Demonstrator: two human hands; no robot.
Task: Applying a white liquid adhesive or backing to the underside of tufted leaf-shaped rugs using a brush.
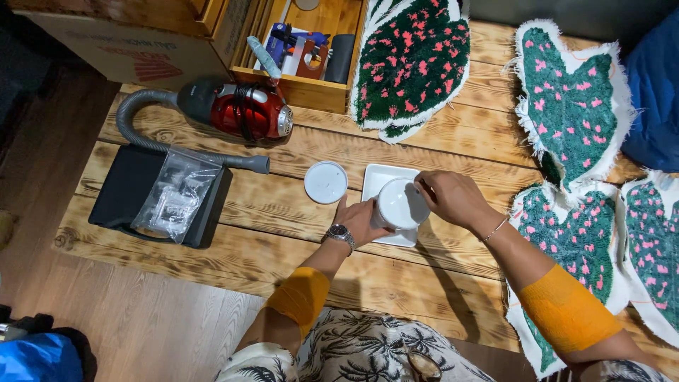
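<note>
Gripping a white plastic tub [400,204] from both sides, the left hand [361,221] is wrapped against its left wall and the right hand [450,197] is closed over its right rim, fingers curled on it. The tub stands open on a white square tray [378,178] near the middle of the scorched-plank worktop [283,212]. Its round white lid [326,182] lies flat just left of the tray, apart from both hands. A red handheld vacuum cleaner [240,110] with grey hose sits further left, beside a black case [124,194] bearing a clear plastic bag [177,194]. Green tufted pieces with pink spots [569,102] lie right of the hands.
</note>
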